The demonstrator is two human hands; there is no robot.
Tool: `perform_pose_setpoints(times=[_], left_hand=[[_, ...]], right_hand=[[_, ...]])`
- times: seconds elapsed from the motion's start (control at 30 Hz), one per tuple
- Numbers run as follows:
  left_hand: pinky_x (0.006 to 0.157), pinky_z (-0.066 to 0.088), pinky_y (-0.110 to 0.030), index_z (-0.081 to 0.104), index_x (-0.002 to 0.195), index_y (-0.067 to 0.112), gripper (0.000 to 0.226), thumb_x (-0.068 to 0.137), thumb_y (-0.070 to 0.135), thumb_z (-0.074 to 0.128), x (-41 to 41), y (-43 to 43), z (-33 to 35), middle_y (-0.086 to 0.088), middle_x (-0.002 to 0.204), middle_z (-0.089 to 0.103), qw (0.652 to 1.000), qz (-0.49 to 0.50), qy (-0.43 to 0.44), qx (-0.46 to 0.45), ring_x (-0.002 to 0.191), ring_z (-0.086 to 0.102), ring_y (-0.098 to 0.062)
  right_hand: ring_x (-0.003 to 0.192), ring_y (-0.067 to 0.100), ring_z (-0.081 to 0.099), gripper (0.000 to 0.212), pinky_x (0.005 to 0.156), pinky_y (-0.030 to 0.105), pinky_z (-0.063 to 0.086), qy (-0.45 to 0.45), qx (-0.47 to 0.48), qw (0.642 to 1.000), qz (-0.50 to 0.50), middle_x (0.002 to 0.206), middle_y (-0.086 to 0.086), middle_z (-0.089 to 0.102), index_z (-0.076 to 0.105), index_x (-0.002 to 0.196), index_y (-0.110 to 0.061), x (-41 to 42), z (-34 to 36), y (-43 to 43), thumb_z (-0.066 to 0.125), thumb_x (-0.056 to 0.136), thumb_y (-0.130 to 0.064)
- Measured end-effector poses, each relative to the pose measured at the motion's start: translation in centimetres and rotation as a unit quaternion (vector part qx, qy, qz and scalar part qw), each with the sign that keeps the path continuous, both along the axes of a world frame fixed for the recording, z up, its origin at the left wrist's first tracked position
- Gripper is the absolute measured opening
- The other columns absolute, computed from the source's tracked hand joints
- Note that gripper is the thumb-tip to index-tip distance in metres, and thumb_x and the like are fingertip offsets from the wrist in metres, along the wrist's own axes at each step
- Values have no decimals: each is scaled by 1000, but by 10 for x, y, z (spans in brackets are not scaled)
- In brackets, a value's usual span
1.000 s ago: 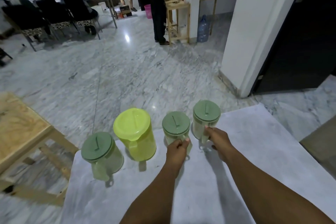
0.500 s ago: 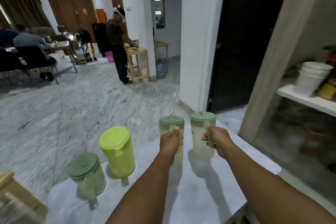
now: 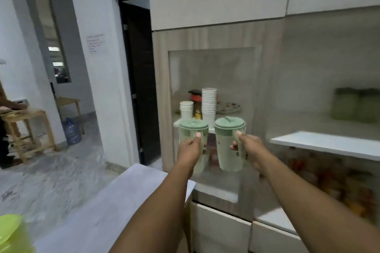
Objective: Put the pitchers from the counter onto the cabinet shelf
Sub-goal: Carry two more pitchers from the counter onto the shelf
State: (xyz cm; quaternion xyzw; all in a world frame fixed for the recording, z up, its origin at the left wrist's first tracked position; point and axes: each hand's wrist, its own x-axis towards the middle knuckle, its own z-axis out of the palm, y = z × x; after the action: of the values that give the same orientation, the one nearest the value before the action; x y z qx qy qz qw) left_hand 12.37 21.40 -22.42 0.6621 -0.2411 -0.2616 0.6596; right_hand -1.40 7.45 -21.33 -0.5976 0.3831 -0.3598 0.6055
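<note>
I hold two pale green pitchers with darker green lids in the air, in front of the cabinet. My left hand [image 3: 190, 149] grips the handle of the left pitcher [image 3: 192, 131]. My right hand [image 3: 247, 148] grips the handle of the right pitcher [image 3: 228, 148]. Both pitchers are upright and side by side, level with the white cabinet shelf [image 3: 329, 144], which runs to the right. Two more green pitchers [image 3: 357, 107] stand blurred on that shelf at the far right. A yellow-green pitcher lid [image 3: 10, 230] shows at the bottom left, on the grey counter [image 3: 98, 217].
Behind a glass cabinet door [image 3: 211, 80] stand stacks of white cups [image 3: 208, 104] and a dark jar. White drawers [image 3: 222, 234] lie below. A dark doorway [image 3: 139, 80] is to the left. A person stands by a wooden rack [image 3: 26, 127], with a water bottle [image 3: 72, 131] nearby.
Both hands have lifted their pitchers off the counter and carried them rightward, up to the cabinet. My view has swung from the counter to the cabinet.
</note>
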Motion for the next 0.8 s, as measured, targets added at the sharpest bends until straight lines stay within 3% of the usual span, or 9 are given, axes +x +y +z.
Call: perform_pose_setpoints(times=[0.13, 0.33, 0.43, 0.57, 0.7, 0.8], left_hand=[[77, 57, -32, 73, 86, 15, 34, 96, 45, 59, -91, -77, 26, -8, 101, 78, 995, -99, -11, -27, 93, 73, -23], [71, 52, -34, 66, 88, 21, 30, 98, 47, 55, -220, -192, 54, -4, 104, 76, 978, -204, -9, -41, 94, 73, -21], [80, 57, -38, 67, 91, 21, 29, 98, 47, 55, -270, -247, 62, -3, 105, 77, 972, -229, -9, -58, 94, 74, -21], [91, 57, -47, 67, 94, 20, 29, 98, 46, 54, -313, -306, 64, -4, 103, 77, 966, -251, -13, -53, 94, 74, -24], [88, 58, -45, 68, 112, 13, 39, 97, 47, 57, -320, -363, 60, -4, 102, 78, 969, -240, -4, -49, 94, 74, -25], [85, 58, -43, 69, 114, 12, 41, 96, 47, 58, -306, -408, 54, -4, 100, 79, 973, -229, -7, -42, 93, 75, -25]], right_hand=[[81, 27, 72, 27, 82, 43, 51, -14, -18, 996, -85, 78, 8, 71, 65, 90, -9, -110, 29, -57, 57, 97, -34], [86, 25, 72, 26, 86, 45, 51, -29, -47, 985, -163, 85, 9, 71, 62, 100, -10, -262, 60, -142, 56, 98, -34], [86, 25, 72, 25, 90, 47, 51, -35, -57, 979, -193, 84, 9, 70, 62, 102, -10, -319, 69, -187, 54, 99, -33], [86, 25, 70, 21, 93, 47, 50, -42, -54, 973, -219, 83, 9, 69, 63, 98, -12, -364, 74, -235, 53, 100, -30], [90, 26, 70, 21, 98, 48, 49, -56, -42, 975, -213, 82, 8, 69, 63, 98, -14, -369, 70, -287, 53, 99, -32], [90, 25, 70, 23, 97, 49, 49, -68, -34, 976, -203, 84, 9, 70, 65, 100, -12, -353, 61, -327, 54, 99, -33]])
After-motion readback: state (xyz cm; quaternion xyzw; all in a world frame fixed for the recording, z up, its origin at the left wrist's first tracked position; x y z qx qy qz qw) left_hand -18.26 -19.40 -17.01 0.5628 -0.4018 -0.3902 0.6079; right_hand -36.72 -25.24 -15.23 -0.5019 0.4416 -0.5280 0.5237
